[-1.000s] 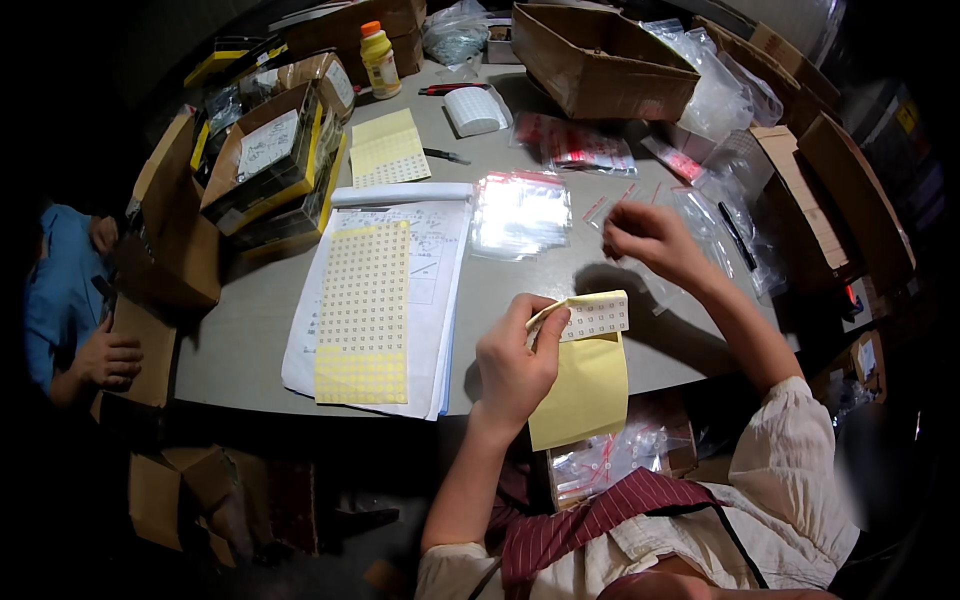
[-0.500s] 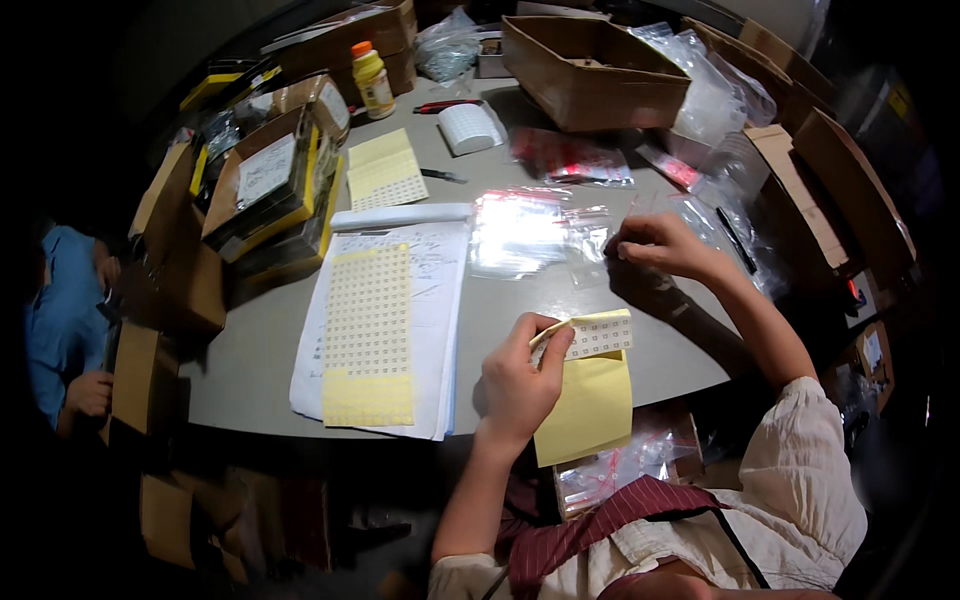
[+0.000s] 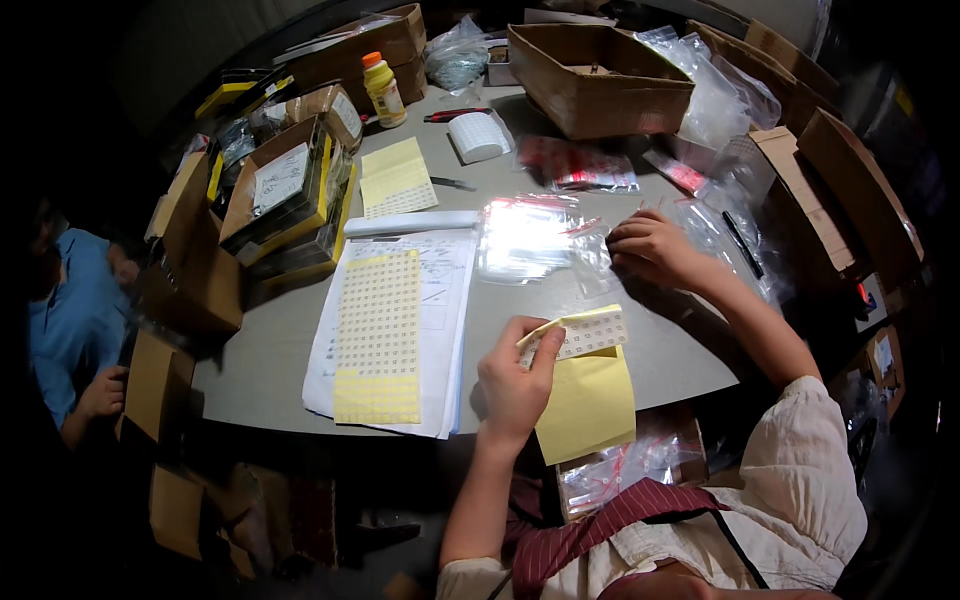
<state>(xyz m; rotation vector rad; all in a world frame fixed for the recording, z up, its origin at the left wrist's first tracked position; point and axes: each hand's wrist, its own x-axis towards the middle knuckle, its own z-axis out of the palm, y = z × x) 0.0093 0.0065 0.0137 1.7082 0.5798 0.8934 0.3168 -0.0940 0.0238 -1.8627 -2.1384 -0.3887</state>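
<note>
My left hand (image 3: 518, 385) pinches a folded sheet of small printed stickers (image 3: 590, 335) between thumb and fingers. The sheet's yellow backing (image 3: 585, 410) hangs down over the table's front edge. Further right and forward, my right hand (image 3: 655, 250) has its fingers bent together at the right edge of a small clear zip bag (image 3: 592, 258). Whatever lies under those fingertips is too small to make out. Beside that bag lies a shiny stack of clear zip bags (image 3: 525, 240). Another yellow sticker sheet (image 3: 378, 325) rests on a paper pad (image 3: 448, 290) to the left.
Open cardboard boxes (image 3: 600, 100) stand at the back and both sides. A yellow bottle (image 3: 383, 92), a sticker roll (image 3: 478, 138), red-printed bags (image 3: 575, 165) and a black pen (image 3: 742, 243) lie around the grey table (image 3: 265, 370). At far left sits a person in blue (image 3: 80, 300).
My right hand has come down slightly and left, its fingers now against the small clear bag. The sticker sheet in my left hand has tilted a little. The view has shifted slightly.
</note>
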